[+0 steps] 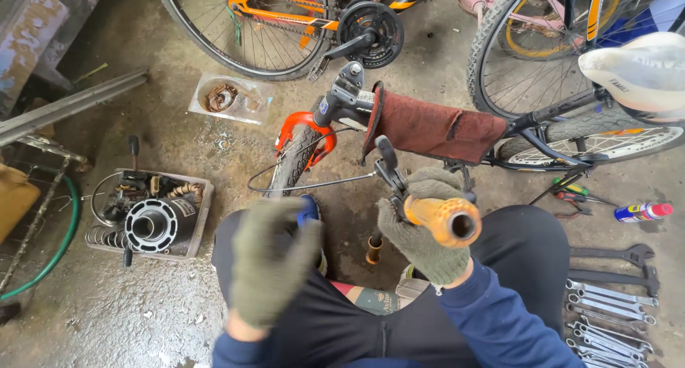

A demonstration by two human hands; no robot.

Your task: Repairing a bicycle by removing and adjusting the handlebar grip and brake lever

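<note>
Gripping orange grip (pixel 448 222) in closed right hand (pixel 421 232), left hand (pixel 271 261) blurred, grasp unclear; grip-fitting step, next likely needs steady push along handlebar (pixel 428 129)

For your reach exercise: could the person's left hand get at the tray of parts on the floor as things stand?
Probably yes. The left hand is gloved, holds nothing and hovers over the knee, and the tray sits on the floor just to that side, with nothing between them.
</note>
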